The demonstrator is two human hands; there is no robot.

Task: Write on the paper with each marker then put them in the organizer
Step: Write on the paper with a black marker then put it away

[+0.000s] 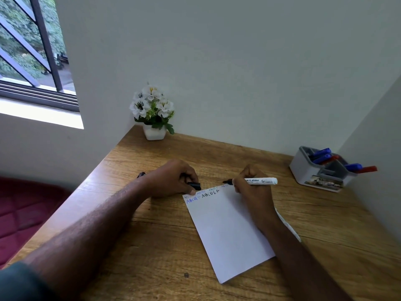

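Head view: I note a white sheet of paper [227, 231] lying at an angle on the wooden surface [152, 246]. Rows of letters in red, blue and black run along its far edge. My right hand [252, 192] grips a white whiteboard marker [258, 181], uncapped, its black tip pointing left just above the paper's far edge; I cannot tell whether the tip touches. My left hand [171, 179] rests at the paper's far left corner, fingers curled round a black cap [194, 185]. A second dark marker end [141, 174] shows just behind the left wrist. The grey organizer [303, 170] stands well apart at the far right, holding blue and red markers [323, 156]. A white potted flower [153, 114] occupies the far corner.
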